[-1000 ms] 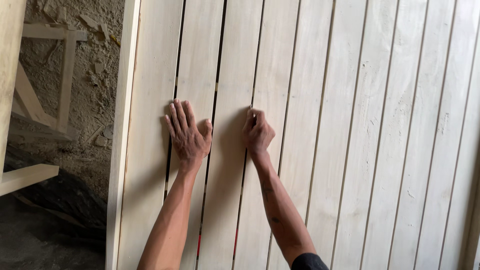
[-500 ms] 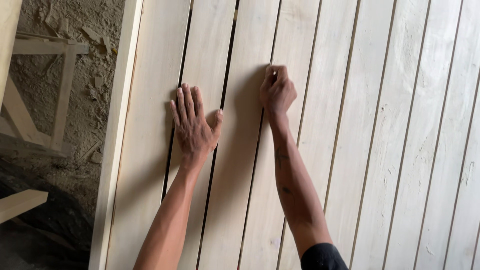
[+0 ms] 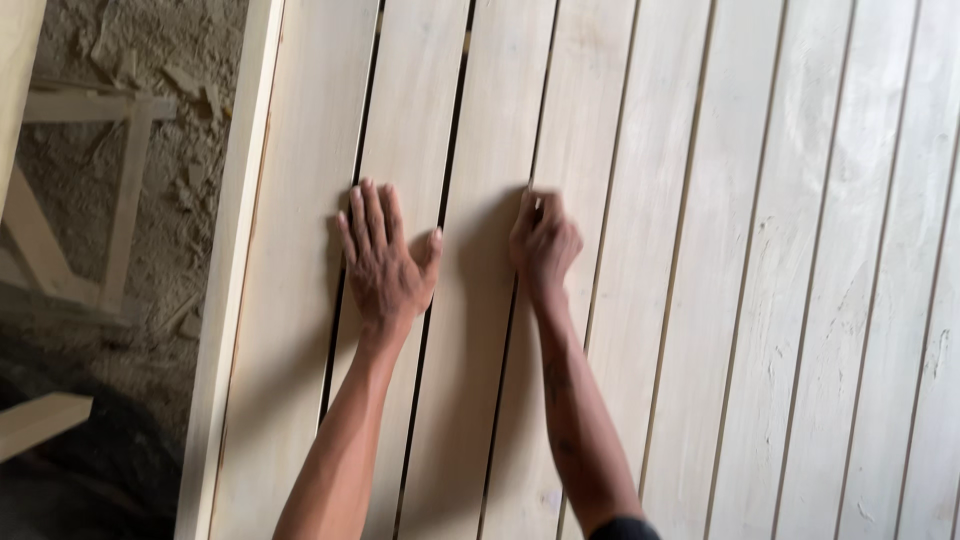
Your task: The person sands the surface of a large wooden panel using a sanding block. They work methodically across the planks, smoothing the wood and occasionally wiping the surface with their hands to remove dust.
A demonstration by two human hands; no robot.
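Pale wooden slats [image 3: 690, 260] fill most of the frame, running top to bottom with dark gaps between them. At centre left, the left hand [image 3: 385, 258] lies flat on one slat [image 3: 395, 150], fingers together and thumb splayed. Just right of it, the right hand [image 3: 543, 245] is blurred, fingers curled at a gap's edge. A wooden frame [image 3: 125, 190] stands on the dusty floor [image 3: 190, 60], upper left.

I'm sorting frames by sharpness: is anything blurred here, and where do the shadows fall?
Head view: the right hand is smeared by motion blur, its fingers hard to separate; the left hand lies flat and a bit sharper; soft shadows fall left of both arms on the pale planks; no glare; the sawdust floor looks soft.
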